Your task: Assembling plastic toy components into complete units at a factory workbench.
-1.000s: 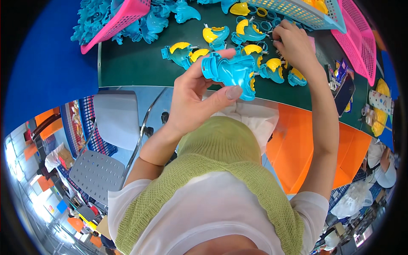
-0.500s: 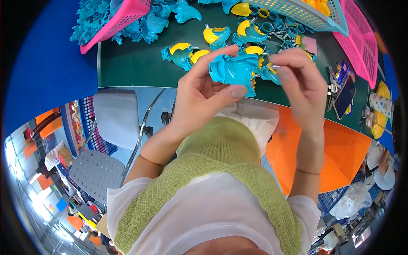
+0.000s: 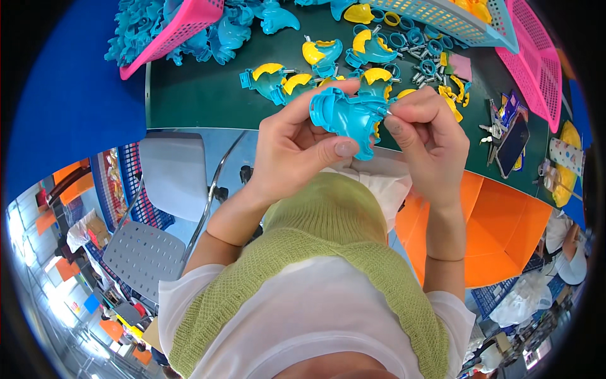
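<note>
blue plastic shell [image 3: 346,121] between the two hands [image 3: 291,146]

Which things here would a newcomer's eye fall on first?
First, the glossy blue plastic shell in the left hand at centre, with the right hand pinching a small silvery piece at its edge. Then the heap of blue parts at upper left, and the pink basket at upper right.

1. The counter [image 3: 202,95] goes across the top of the frame.
2. Upper left: a pile of parts [image 3: 136,38] beside one basket [image 3: 167,43].
3. Top right: rings [image 3: 399,48] and pins [image 3: 420,78] on the counter, just below another basket [image 3: 442,22].
4. Middle: a toy piece [image 3: 347,120] between the hands [image 3: 287,148].
5. Right: a phone [image 3: 511,146] on the counter, beside keys [image 3: 487,130].
6. Left, below the counter: a chair [image 3: 145,259].
</note>
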Tool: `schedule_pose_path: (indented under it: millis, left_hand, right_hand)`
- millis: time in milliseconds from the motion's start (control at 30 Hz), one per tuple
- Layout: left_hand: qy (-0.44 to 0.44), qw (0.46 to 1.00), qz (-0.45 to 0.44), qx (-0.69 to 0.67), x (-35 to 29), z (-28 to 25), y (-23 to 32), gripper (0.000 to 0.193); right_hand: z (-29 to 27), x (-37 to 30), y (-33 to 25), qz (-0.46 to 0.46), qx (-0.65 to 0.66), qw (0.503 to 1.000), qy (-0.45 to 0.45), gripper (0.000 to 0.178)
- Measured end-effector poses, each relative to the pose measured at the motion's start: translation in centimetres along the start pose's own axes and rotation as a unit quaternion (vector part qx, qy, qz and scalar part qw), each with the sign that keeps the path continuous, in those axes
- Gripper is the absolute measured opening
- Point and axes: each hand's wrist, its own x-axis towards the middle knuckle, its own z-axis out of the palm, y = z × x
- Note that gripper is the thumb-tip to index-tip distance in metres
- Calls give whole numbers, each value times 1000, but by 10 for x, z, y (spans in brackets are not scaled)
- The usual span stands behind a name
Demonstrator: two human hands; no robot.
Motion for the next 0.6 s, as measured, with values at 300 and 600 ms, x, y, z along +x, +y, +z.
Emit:
schedule_pose_path:
  millis: [300, 600]
  left_hand:
    - [-30, 984, 54, 164, 2, -3, 10, 52]
    - [-36, 998, -56, 14, -3, -5, 16, 48]
  right_hand:
    - [-5, -3, 4, 14, -15, 999, -30, 14]
    - [-7, -6, -7, 6, -16, 998, -61, 16]
